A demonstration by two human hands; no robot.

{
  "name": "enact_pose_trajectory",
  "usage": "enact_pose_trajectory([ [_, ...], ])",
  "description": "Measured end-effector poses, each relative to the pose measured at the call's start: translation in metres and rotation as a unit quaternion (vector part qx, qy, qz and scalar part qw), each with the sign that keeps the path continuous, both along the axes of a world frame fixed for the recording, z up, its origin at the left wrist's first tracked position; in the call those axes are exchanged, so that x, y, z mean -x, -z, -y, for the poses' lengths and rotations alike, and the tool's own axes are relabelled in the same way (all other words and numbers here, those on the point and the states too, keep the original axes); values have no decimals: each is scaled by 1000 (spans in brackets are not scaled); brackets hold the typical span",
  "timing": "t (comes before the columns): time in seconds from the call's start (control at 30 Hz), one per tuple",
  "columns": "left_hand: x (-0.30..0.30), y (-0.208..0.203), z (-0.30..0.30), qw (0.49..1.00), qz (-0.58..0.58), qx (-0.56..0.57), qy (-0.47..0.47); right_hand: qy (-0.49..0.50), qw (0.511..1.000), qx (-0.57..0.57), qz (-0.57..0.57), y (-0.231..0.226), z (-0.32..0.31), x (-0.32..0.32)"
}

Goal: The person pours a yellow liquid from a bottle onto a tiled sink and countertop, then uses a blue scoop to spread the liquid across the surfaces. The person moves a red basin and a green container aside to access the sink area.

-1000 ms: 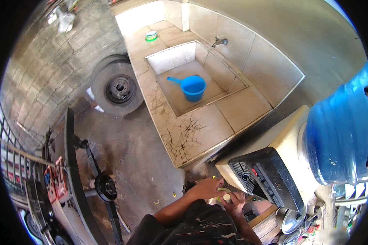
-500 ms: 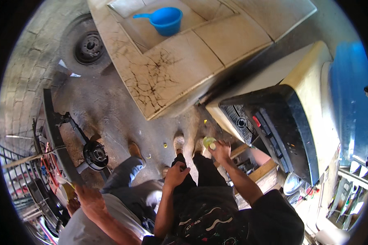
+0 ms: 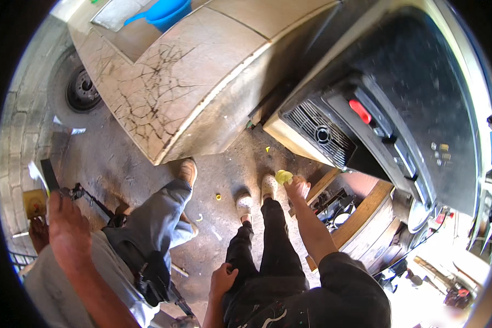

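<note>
My right hand (image 3: 297,188) is raised ahead of me, closed around a small, pale yellow-green object (image 3: 283,176) that sticks out past the fingertips on its left side. Its exact kind is not clear. Low by my left thigh, my left hand (image 3: 222,279) has its fingers curled; a dark spot shows at them, and I cannot make out whether it is a held thing or my black trousers. At the left, a co-worker in a grey shirt has one hand (image 3: 68,229) raised near a blurred white item (image 3: 36,172). The co-worker's other hand (image 3: 39,234) is by a yellowish piece (image 3: 34,203).
A cracked tiled counter (image 3: 202,71) with a blue dipper (image 3: 169,13) in its basin stands ahead. To the right is a large black-fronted appliance (image 3: 404,109), above a wooden crate (image 3: 361,218) of clutter. A tyre (image 3: 74,82) leans by the block wall. The co-worker's leg (image 3: 169,205) is close on my left.
The view has shifted, bringing the appliance closer and pushing the dipper toward the top edge. The co-worker has a foot farther forward and a hand raised higher. My right hand still grips the yellow-green object.
</note>
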State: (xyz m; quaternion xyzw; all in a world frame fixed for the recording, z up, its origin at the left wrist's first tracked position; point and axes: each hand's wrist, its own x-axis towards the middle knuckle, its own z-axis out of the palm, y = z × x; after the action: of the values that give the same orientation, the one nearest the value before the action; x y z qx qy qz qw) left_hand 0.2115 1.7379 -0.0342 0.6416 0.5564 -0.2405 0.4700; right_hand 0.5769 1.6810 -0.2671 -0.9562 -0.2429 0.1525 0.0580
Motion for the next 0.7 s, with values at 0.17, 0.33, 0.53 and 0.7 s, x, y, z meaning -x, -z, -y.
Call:
enact_pose_trajectory([
  [0.17,49,26,24,999,-25,-27,36,53,998,25,-24,27,13,-5],
  [0.33,81,57,66,996,-59,-27,-53,57,988,135,-56,66,22,-17],
  [0.53,130,107,132,980,-94,-73,-160,61,986,149,-48,159,45,-26],
  [0.7,184,136,202,983,-98,-77,-135,60,983,167,-50,225,58,-31],
])
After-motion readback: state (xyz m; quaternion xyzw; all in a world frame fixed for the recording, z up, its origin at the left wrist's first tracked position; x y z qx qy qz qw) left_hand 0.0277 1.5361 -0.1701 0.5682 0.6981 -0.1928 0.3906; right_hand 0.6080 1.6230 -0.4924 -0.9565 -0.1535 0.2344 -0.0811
